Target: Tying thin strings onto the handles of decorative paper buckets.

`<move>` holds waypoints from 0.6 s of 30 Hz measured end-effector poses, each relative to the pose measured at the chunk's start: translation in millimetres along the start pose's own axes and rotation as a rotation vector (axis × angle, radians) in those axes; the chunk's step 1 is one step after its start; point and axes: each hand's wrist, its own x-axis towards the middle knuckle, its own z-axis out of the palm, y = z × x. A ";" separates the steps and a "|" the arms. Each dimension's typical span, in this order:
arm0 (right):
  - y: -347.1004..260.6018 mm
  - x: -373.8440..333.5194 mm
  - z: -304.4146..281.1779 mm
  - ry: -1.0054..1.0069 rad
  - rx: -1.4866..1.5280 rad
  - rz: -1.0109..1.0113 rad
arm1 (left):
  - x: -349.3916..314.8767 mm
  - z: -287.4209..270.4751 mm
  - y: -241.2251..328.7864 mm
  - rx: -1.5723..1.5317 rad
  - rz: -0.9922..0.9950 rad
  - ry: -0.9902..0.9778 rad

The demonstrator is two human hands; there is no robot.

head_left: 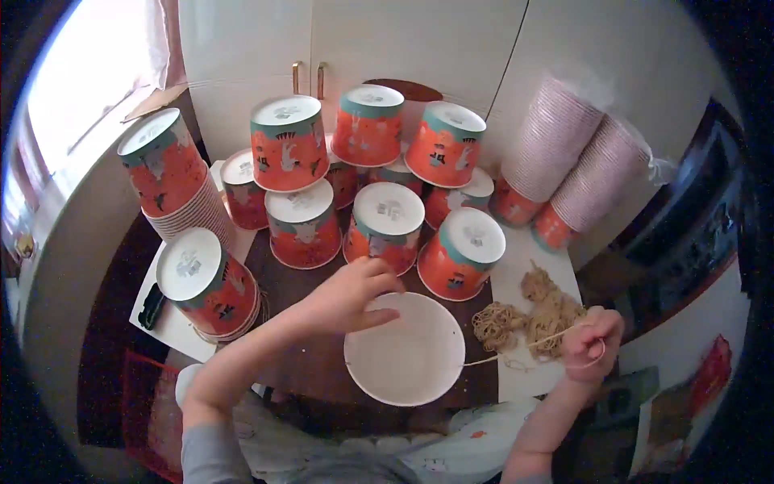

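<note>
An upright white-lined paper bucket (405, 351) stands before me with its mouth facing up. My left hand (355, 298) hovers over its far left rim, thumb and fingers apart, with nothing visible in it. At the right, my right hand (594, 343) is closed in a pinch on a tan string (542, 342). That string runs from the right side of the bucket's rim to my fingers, and a loop of it hangs at the hand. Beside the right hand lie tangled heaps of tan string (556, 315) and a smaller bundle (497, 326).
Upside-down orange and teal paper buckets (385, 214) are stacked beyond, with more stacks (218, 278) at the left. Two tall wrapped stacks (556, 141) stand at the right. A black tool (151, 307) lies at the left edge, and a red mesh basket (151, 411) sits below.
</note>
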 end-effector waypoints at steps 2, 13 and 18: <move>7.8 2.3 2.4 -0.015 -0.111 0.020 | 28.7 18.8 -6.8 0.090 0.062 -0.064; 50.2 6.7 24.6 0.099 -0.369 0.457 | 46.5 30.5 -10.2 0.197 -0.264 -0.327; 64.7 9.0 34.5 -0.036 -0.708 0.404 | -8.2 22.9 21.8 -0.123 -0.511 -0.292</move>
